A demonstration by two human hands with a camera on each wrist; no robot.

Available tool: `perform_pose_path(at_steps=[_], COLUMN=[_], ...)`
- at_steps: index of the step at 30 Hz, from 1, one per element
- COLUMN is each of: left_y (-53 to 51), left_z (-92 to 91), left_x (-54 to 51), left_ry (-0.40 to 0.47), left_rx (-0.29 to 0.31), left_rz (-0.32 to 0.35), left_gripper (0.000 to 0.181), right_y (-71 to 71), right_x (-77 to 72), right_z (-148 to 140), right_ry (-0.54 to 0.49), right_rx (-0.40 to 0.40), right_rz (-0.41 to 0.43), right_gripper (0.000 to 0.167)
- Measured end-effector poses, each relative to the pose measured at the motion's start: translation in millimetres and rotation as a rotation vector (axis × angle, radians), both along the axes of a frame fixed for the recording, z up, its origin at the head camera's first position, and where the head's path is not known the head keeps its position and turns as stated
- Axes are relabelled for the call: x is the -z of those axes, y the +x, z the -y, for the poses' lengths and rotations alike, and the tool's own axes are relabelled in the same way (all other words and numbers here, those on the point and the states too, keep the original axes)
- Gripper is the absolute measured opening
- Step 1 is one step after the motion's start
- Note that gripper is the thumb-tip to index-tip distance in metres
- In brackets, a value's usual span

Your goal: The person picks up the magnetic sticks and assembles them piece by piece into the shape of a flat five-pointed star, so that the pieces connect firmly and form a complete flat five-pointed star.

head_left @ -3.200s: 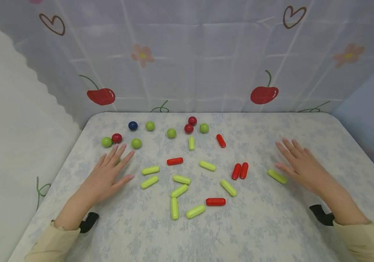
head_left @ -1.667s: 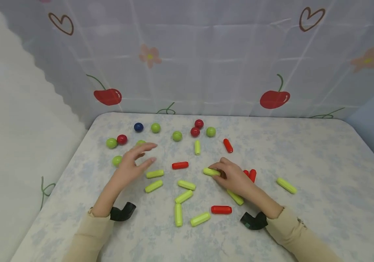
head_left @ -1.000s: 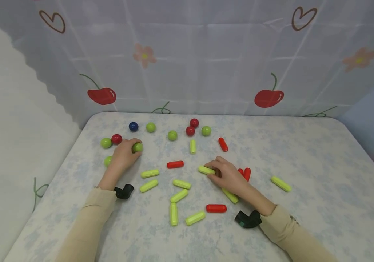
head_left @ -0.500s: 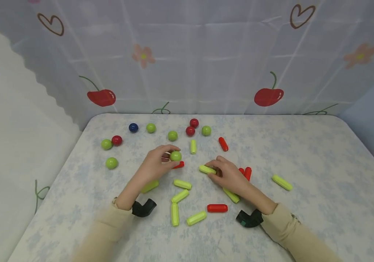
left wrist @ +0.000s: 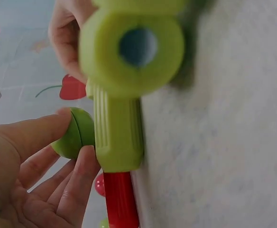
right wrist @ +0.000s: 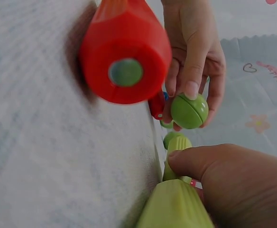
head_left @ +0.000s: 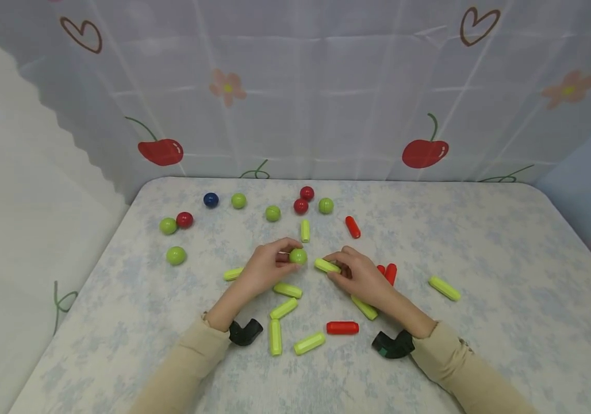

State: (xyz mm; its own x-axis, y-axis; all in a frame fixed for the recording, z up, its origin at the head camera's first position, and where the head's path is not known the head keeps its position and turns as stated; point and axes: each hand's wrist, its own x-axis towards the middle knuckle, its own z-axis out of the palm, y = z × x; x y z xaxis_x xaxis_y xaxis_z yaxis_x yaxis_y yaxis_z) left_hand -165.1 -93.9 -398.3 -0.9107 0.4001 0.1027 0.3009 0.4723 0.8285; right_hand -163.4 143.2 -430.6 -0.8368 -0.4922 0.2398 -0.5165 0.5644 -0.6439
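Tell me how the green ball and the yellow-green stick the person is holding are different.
The green ball is round, while the yellow-green stick is long and narrow. The green ball is a deeper green; the yellow-green stick is paler and yellower. The green ball is in the left grip, the yellow-green stick in the right grip. Both are greenish and held.

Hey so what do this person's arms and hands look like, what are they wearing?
The left hand and right hand are bare, without gloves. The left sleeve and right sleeve are beige. A black bent piece juts out past the left sleeve; the right one has a matching piece with a small greenish mark.
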Motion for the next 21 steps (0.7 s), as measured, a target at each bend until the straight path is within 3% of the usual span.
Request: perform_pose_path(at_steps=[7,21], left_y=[0.6,1.8], left_z=[-5.1,-7.6], left_x=[3.7,11.4], left_ry=[-0.001,0.007], left_rx=[0.038,0.039], left_rz=[-0.006,0.014], left_gripper=[0.033,0.035], right_y=[2.4,1.8], right_x=[-3.0,-2.6], right_z=[-1,0], right_ry=[-0.012,-0.020], right_rx=[-0.020,-0.056], right_rz=[-0.005,0.017], right_gripper=[0.028,0.026])
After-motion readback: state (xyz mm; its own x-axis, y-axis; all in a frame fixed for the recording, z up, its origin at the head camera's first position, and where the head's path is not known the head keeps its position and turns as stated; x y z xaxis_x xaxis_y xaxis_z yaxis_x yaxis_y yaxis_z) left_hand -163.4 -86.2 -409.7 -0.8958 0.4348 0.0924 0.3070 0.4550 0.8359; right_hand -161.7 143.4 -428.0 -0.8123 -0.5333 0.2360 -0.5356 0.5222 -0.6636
